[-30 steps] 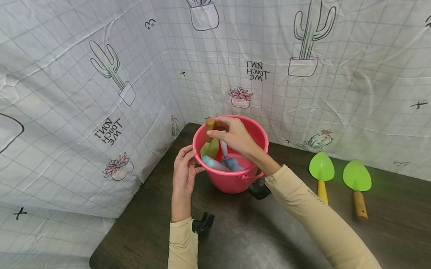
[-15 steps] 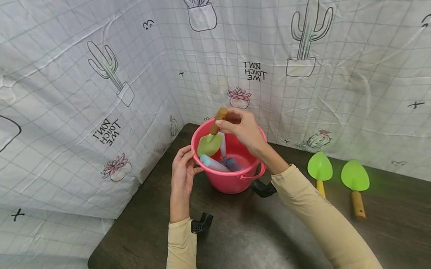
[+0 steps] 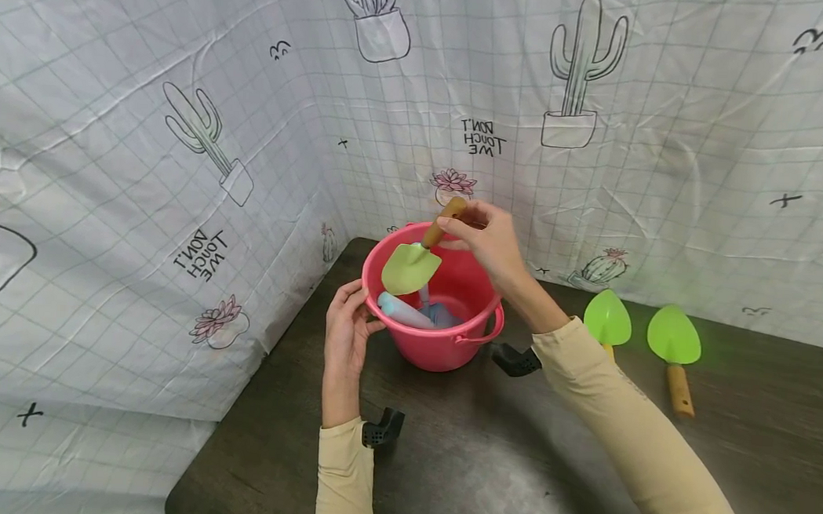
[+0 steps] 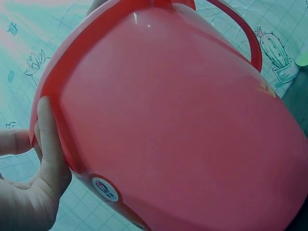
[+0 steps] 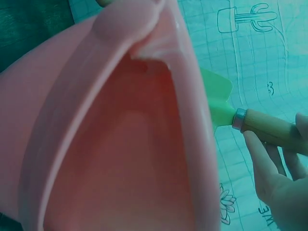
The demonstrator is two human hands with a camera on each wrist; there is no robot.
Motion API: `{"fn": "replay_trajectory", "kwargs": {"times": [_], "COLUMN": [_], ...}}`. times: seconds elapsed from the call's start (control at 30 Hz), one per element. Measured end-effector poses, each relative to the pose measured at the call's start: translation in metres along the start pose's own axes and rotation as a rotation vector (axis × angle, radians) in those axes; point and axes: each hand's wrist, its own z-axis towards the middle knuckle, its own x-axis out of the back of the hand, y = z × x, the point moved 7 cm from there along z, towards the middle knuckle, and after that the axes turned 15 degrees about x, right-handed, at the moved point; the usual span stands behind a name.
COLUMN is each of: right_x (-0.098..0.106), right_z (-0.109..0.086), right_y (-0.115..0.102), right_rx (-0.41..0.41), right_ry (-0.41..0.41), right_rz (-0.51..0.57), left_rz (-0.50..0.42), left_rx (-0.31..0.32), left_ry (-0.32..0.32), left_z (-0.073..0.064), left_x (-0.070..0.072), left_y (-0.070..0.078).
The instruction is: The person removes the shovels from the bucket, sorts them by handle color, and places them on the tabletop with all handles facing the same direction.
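Observation:
My right hand (image 3: 489,242) pinches the wooden handle of a garden trowel (image 3: 411,269) above the pink bucket (image 3: 441,351). The trowel's light green blade points down and left over the opening. In the right wrist view, thumb and fingers hold the wooden handle (image 5: 272,127) beyond the rim. My left hand (image 3: 347,328) grips the bucket's left rim; in the left wrist view the thumb (image 4: 50,134) lies on the outer wall, with fingers on the other side of the rim. Inside the bucket lie a pale blue and white tube-like piece (image 3: 404,312) and a blue-grey piece (image 3: 443,315), partly hidden.
Two bright green trowels lie on the dark table (image 3: 499,451) at the right: one with a yellow handle (image 3: 607,316), mostly hidden by the sleeve, and one with a wooden handle (image 3: 674,336). A cactus-print cloth (image 3: 522,75) stands behind and left.
My right hand has lifted the trowel up and to the right, so its blade now shows fully at the bucket's opening. The left hand keeps its grip on the rim.

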Motion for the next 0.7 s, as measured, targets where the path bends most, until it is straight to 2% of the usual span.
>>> {"fn": "replay_trajectory", "kwargs": {"times": [0.3, 0.57, 0.7], "right_x": [0.021, 0.043, 0.052], "right_z": [-0.006, -0.01, -0.01], "right_y": [0.005, 0.008, 0.006], "right_rx": [-0.032, -0.056, -0.069], "right_ry": [0.096, 0.194, 0.199], "right_rz": [0.004, -0.021, -0.048], "left_rz": [-0.012, -0.009, -0.025], "left_rx": [-0.008, -0.009, -0.005], "left_ry": [-0.024, -0.012, -0.016], "left_z": [0.0, 0.0, 0.0], "left_x": [-0.002, 0.001, 0.0], "left_y": [-0.001, 0.0, -0.001]}}
